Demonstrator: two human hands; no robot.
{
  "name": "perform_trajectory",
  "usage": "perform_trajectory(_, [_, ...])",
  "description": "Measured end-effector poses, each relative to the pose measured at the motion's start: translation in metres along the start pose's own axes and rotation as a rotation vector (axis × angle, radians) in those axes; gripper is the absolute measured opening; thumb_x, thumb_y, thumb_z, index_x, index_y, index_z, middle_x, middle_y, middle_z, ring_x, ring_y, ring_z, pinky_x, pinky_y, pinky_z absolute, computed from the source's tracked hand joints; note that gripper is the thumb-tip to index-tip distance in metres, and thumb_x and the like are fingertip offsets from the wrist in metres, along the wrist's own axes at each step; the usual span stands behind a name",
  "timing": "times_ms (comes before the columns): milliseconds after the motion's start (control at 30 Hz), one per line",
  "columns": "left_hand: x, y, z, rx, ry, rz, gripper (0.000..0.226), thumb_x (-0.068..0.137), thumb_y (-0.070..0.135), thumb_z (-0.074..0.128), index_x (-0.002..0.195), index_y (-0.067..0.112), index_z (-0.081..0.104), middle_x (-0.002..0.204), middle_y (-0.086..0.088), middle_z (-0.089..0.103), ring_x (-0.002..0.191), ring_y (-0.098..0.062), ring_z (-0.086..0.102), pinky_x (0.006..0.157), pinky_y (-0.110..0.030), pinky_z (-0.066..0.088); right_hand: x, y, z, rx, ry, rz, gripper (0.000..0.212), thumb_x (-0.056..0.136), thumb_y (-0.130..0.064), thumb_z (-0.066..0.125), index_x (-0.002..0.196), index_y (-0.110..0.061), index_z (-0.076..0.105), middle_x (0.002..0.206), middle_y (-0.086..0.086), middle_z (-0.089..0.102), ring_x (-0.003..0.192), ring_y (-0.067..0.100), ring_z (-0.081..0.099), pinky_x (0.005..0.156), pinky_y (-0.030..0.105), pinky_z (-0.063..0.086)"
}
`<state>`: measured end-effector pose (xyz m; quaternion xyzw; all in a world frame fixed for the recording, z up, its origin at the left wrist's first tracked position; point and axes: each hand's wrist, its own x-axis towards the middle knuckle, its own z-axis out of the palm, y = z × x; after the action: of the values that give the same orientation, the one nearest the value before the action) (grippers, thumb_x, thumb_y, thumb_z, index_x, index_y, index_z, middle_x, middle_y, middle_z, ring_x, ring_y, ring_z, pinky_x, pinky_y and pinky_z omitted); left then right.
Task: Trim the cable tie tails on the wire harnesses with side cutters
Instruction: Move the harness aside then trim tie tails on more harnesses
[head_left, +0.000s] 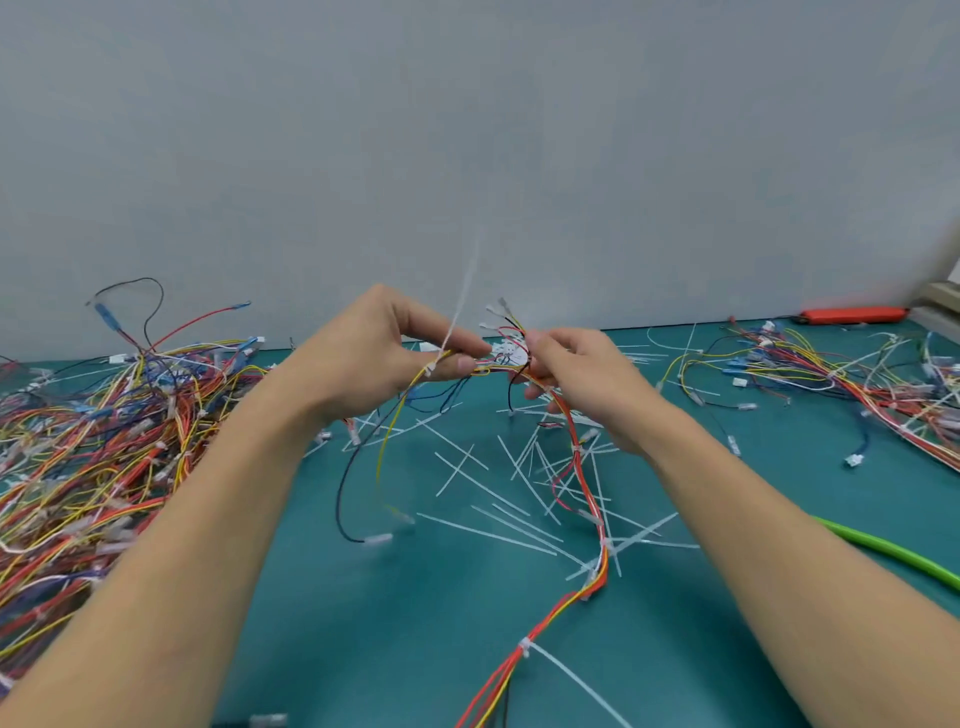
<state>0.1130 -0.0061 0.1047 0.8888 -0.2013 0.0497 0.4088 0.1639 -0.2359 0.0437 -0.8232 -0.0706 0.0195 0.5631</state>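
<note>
- I see my left hand (384, 353) pinching the wire harness (584, 478) between thumb and fingers, right at a cable tie head.
- My right hand (576, 374) curls round the same harness, just beside the left, near its white connector.
- The harness spans both hands above the teal table (415, 623), then hangs toward me.
- The cable tie tail (462, 296) rises from the left pinch, long axis near upright.
- Cut tails (498, 499) lie scattered below.
- I cannot see side cutters in either hand.
</note>
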Motion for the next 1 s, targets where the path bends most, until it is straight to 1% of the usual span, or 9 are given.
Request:
perform_trajectory(133, [-0.001,-0.006,-0.003,-0.058,0.020,0.001,0.017,0.088,0.028,0.082,0.100,0.040,0.082,0.098,0.017,0.079,0.104,0.000,0.071,0.107,-0.038,0.050,-0.002,0.004,-0.006,0.120,-0.159,0.058,0.044,0.094,-0.052,0.068,0.112,-0.012,0.075,0.102,0.003,0.080,0.075,0.009,0.063,0.064,0.027,0.047])
perform_trajectory(300, [-0.004,-0.016,-0.012,-0.037,-0.031,-0.039,0.017,0.086,0.026,0.082,0.098,0.039,0.083,0.099,0.017,0.079,0.104,0.005,0.069,0.094,-0.023,0.047,-0.003,-0.002,-0.014,0.450,-0.367,0.274,0.056,0.081,-0.058,0.066,0.111,-0.011,0.065,0.095,0.005,0.075,0.064,0.010,0.048,0.053,0.023,0.035])
perform_trajectory(400, [-0.007,-0.020,-0.017,0.034,-0.242,-0.136,0.021,0.091,0.014,0.078,0.103,0.031,0.083,0.103,0.014,0.079,0.105,-0.002,0.072,0.087,-0.015,0.052,-0.001,-0.005,-0.018,0.586,-0.304,0.293,0.040,0.095,-0.051,0.061,0.113,-0.015,0.062,0.082,-0.002,0.067,0.060,0.008,0.044,0.052,0.020,0.032])
perform_trajectory(467, [-0.008,-0.023,-0.016,0.207,-0.322,-0.199,0.033,0.098,0.005,0.066,0.111,0.032,0.079,0.105,0.014,0.079,0.102,-0.003,0.073,0.091,-0.021,0.056,-0.001,-0.008,-0.020,0.627,-0.290,0.273,0.028,0.092,-0.037,0.068,0.106,-0.013,0.066,0.083,-0.002,0.066,0.062,0.008,0.050,0.058,0.022,0.037])
perform_trajectory(533, [-0.004,-0.024,-0.010,0.359,-0.223,-0.207,0.044,0.101,0.002,0.051,0.111,0.037,0.077,0.100,0.000,0.079,0.090,-0.013,0.072,0.092,-0.035,0.058,-0.003,-0.010,-0.019,0.671,-0.292,0.248,0.014,0.089,-0.020,0.069,0.098,-0.010,0.072,0.085,0.000,0.068,0.069,0.009,0.058,0.066,0.026,0.043])
perform_trajectory(600, [0.002,-0.022,-0.003,0.369,0.028,-0.165,0.049,0.100,0.003,0.045,0.106,0.038,0.078,0.092,-0.015,0.075,0.074,-0.028,0.066,0.072,-0.033,0.055,-0.004,-0.010,-0.017,0.676,-0.246,0.193,0.018,0.095,-0.002,0.061,0.106,-0.008,0.073,0.092,0.003,0.070,0.073,0.011,0.061,0.067,0.029,0.046])
perform_trajectory(700, [0.008,-0.016,0.005,0.240,0.280,-0.074,0.044,0.098,0.003,0.049,0.098,0.035,0.079,0.067,0.009,0.067,0.042,-0.010,0.042,0.043,-0.014,0.033,-0.003,-0.010,-0.013,0.664,-0.176,0.106,0.037,0.094,0.007,0.060,0.126,-0.008,0.071,0.098,0.002,0.071,0.078,0.013,0.062,0.066,0.030,0.047])
perform_trajectory(833, [0.011,-0.010,0.021,-0.153,0.141,-0.151,0.014,0.101,0.026,0.064,0.097,0.024,0.078,0.081,0.008,0.079,0.057,0.001,0.059,0.048,-0.007,0.040,-0.006,-0.012,0.003,0.597,-0.105,-0.010,0.036,0.091,0.008,0.065,0.117,-0.015,0.076,0.096,0.001,0.076,0.080,0.013,0.065,0.075,0.031,0.045])
perform_trajectory(1000, [0.015,-0.016,0.040,-0.319,0.209,-0.269,0.026,0.099,0.043,0.064,0.097,0.020,0.076,0.090,0.000,0.079,0.064,-0.010,0.060,0.048,-0.018,0.037,-0.013,-0.011,0.024,0.465,-0.117,-0.203,0.035,0.091,0.006,0.069,0.118,-0.015,0.076,0.094,0.003,0.080,0.086,0.014,0.060,0.067,0.021,0.042])
